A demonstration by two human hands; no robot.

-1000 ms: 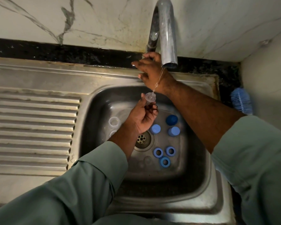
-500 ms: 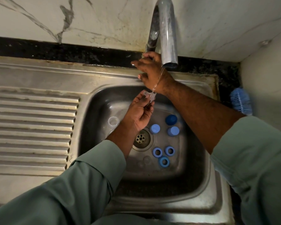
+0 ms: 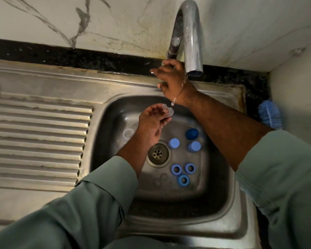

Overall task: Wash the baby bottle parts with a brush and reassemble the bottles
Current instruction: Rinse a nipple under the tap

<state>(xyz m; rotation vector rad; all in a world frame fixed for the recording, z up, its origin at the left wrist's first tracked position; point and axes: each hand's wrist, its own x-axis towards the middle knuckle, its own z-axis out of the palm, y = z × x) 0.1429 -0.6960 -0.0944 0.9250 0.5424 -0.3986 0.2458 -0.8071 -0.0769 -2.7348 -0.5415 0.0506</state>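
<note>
Around the drain (image 3: 158, 154): three blue caps (image 3: 174, 143), three blue rings (image 3: 176, 169); left hand (image 3: 152, 123) pinched one clear teat (image 3: 168, 111) (under trickle); right hand (image 3: 171, 78) gripped tap base.

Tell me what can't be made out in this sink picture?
- Tap handle: covered by the right hand, head view.
- Clear teat: partly hidden in the left hand's fingers.
- Clear parts on the sink floor: too faint.
- Blue brush: handle unseen.

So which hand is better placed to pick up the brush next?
Probably the right hand: it grips only the tap handle, nearer the blue brush. The left hand holds a clear teat under the water.
</note>
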